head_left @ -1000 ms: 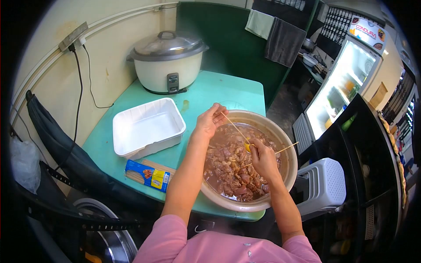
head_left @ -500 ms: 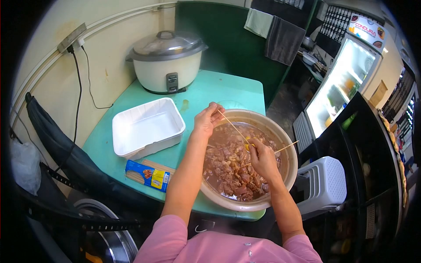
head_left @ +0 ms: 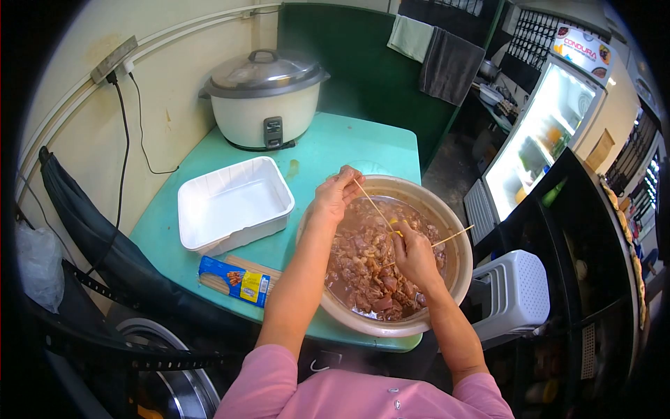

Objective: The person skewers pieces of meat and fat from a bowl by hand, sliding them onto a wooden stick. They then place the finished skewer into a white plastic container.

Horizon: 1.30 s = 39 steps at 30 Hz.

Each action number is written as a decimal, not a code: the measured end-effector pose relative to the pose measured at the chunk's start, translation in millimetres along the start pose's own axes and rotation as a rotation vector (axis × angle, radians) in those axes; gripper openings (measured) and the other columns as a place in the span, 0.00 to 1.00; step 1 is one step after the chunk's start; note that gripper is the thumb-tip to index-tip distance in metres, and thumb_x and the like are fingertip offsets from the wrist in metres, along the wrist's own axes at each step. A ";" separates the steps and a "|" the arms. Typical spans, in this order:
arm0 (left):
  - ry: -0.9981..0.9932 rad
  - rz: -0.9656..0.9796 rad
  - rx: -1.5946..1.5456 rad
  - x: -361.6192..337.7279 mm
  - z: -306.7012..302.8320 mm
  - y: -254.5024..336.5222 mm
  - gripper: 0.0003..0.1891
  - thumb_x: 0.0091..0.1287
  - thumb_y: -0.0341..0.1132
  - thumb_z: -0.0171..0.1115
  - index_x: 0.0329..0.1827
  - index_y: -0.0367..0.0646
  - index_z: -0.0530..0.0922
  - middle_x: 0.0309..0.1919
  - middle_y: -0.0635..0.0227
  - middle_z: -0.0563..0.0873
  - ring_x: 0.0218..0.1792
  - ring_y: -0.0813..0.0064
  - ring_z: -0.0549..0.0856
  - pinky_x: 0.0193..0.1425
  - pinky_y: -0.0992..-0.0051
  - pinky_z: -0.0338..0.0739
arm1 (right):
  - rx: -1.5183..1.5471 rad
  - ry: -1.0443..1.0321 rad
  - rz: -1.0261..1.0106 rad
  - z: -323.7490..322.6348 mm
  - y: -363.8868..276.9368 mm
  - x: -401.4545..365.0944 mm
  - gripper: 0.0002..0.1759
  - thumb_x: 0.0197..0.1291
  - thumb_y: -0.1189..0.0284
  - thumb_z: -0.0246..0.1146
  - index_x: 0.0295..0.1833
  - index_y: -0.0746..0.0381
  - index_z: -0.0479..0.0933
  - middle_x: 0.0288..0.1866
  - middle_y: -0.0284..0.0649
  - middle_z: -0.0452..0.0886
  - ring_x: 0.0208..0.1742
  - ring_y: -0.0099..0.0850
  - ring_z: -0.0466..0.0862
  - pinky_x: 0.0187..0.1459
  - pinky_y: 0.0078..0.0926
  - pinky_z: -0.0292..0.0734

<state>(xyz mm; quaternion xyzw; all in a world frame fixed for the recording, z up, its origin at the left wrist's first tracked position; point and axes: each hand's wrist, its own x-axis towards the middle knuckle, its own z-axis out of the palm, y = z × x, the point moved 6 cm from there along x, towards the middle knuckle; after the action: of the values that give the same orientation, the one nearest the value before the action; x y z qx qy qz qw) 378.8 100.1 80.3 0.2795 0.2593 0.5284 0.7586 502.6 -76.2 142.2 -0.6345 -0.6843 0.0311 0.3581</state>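
A wide tub (head_left: 457, 269) holds chunks of raw-looking meat (head_left: 380, 279) in brownish liquid. Over its far left rim, my left hand (head_left: 337, 192) pinches the upper end of a thin wooden skewer (head_left: 373, 205). The skewer slants down to my right hand (head_left: 417, 257), whose fingers are closed round its lower end above the meat. A small yellow piece (head_left: 396, 228) shows at those fingertips. Another wooden stick (head_left: 455, 234) passes beneath my right hand and sticks out over the tub's right rim.
Left of the tub are a white plastic tray (head_left: 234, 202) and a blue-labelled pack of skewers (head_left: 237, 281). A large rice cooker (head_left: 262, 112) stands at the back of the green table (head_left: 363, 136). A grey plastic stool (head_left: 520, 290) is at the right, near a lit display fridge (head_left: 544, 129).
My left hand has shifted slightly right and down, and the skewer is a little steeper. My right hand has moved slightly; both keep their grip.
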 end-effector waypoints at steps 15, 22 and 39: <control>-0.041 0.014 -0.079 -3.9 3.6 9.1 0.11 0.65 0.37 0.63 0.42 0.38 0.77 0.38 0.61 0.85 0.44 0.65 0.85 0.50 0.66 0.82 | 0.035 0.024 0.007 -1.4 2.9 1.5 0.09 0.61 0.72 0.57 0.45 0.63 0.77 0.29 0.57 0.80 0.32 0.53 0.81 0.37 0.48 0.74; -0.048 -0.011 0.001 -4.2 1.2 9.5 0.12 0.64 0.39 0.64 0.42 0.39 0.78 0.37 0.62 0.85 0.42 0.66 0.85 0.46 0.69 0.83 | 0.026 0.012 0.002 -0.1 7.8 1.6 0.10 0.62 0.71 0.57 0.46 0.62 0.77 0.28 0.56 0.80 0.32 0.54 0.81 0.36 0.48 0.73; -0.272 -0.056 0.281 -28.6 41.4 -13.3 0.14 0.65 0.41 0.64 0.41 0.38 0.81 0.35 0.65 0.85 0.38 0.69 0.86 0.43 0.72 0.84 | 0.077 0.093 0.057 -6.4 13.3 4.0 0.09 0.63 0.70 0.55 0.46 0.60 0.75 0.29 0.54 0.80 0.33 0.55 0.80 0.36 0.51 0.71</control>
<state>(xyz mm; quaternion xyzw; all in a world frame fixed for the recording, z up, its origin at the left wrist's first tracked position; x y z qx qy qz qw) 407.2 63.0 103.2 0.4442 0.2331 0.4232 0.7545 517.5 -72.7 142.1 -0.6401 -0.6470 0.0381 0.4125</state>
